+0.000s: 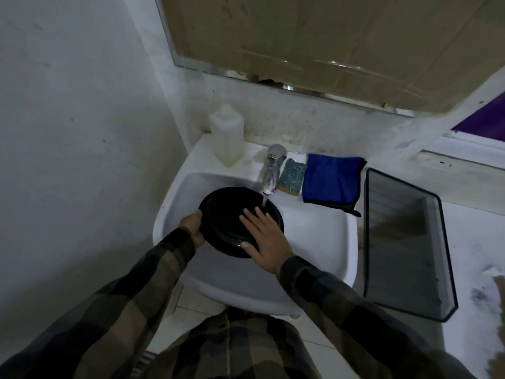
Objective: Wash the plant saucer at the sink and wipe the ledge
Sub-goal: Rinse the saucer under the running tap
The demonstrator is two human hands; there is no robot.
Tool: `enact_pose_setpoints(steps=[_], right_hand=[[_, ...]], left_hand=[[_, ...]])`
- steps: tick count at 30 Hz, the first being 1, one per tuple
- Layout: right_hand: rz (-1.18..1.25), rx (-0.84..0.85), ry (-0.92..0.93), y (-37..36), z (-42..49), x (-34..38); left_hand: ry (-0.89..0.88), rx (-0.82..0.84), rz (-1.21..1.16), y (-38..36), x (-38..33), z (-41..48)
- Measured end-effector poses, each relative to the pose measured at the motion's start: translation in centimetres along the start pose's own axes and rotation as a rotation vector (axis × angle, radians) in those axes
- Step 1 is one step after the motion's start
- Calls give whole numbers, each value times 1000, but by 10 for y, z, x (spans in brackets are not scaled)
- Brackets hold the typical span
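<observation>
Head view: you look down on a white sink [322,231], with both of your plaid-sleeved arms reaching over its basin.
Saucer: the black saucer [226,214] is round and held above the basin, tilted, its far edge just under the tap's spout.
Left hand: your left hand [192,228] grips the saucer's left rim, the thumb lying over the edge and the fingers curled beneath it.
Right hand: your right hand [265,239] lies flat on the saucer's inner face with its fingers straight and spread, the thumb at the near rim. It grasps nothing.
Tap: the chrome tap [272,170] is running, and a thin stream of water [265,199] falls onto the saucer's far side, just beyond your right fingertips.
Sink rim, right of tap: a green sponge [293,177] lies just beside the tap, and a folded blue cloth [332,181] touches the sponge's right side.
Sink rim, left of tap: a translucent bottle [226,135] stands upright in the back corner.
Right of sink: a dark mesh tray [404,242] lies on a pale surface near the cloth.
Wall: a cardboard-covered mirror [328,36] hangs above the sink.
</observation>
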State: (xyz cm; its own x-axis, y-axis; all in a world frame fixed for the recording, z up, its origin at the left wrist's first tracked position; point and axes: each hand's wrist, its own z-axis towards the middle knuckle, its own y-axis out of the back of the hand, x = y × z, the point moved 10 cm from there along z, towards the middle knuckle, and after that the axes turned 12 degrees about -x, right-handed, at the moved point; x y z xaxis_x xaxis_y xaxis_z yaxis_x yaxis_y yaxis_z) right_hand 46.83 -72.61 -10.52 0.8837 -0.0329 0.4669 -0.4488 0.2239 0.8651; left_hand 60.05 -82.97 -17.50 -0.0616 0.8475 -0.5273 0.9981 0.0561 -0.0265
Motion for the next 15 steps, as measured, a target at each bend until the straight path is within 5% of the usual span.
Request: enact_pose_setpoints(steps=[8, 15], right_hand=[[8, 149, 50, -24, 46, 22], [72, 17, -111, -18, 63, 5]], left_hand=[[-74, -40, 78, 11, -12, 3], [-118, 46, 154, 0, -15, -5]])
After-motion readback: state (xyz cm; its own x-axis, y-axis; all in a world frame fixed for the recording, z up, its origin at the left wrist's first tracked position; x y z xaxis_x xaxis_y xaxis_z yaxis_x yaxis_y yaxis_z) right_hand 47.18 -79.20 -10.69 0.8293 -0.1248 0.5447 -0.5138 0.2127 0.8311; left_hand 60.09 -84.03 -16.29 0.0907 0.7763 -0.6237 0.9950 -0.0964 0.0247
